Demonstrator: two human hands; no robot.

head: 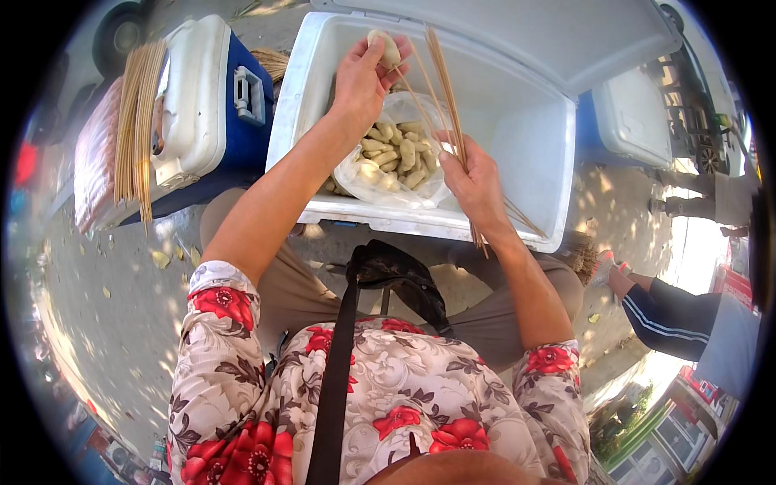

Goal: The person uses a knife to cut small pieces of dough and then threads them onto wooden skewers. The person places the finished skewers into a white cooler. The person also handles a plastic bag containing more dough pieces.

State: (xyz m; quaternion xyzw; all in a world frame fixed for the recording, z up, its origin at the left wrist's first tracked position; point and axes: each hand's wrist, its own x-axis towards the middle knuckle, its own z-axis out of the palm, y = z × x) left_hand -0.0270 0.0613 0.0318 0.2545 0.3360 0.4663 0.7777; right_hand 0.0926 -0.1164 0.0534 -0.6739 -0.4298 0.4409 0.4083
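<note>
My left hand [362, 82] holds a pale, smooth oval food piece [384, 50] above the far side of an open white cooler box [533, 151]. One thin wooden skewer runs from my right hand up to the lower end of this piece; how deep its tip goes, I cannot tell. A bundle of bamboo skewers [445, 85] is gripped in my right hand [476, 179], over the box's near side. Between and below my hands, a clear plastic bag [357, 176] lies open in the box. It holds many similar greenish-beige pieces [406, 154].
At left stands a blue-and-white cooler [200, 97], with bundled skewers [136, 127], a knife [159, 118] and a filled plastic bag [97, 157] on its lid. Another cooler [633, 121] is at right. A black waist bag [397, 273] hangs between my knees. A person [679, 315] is at right.
</note>
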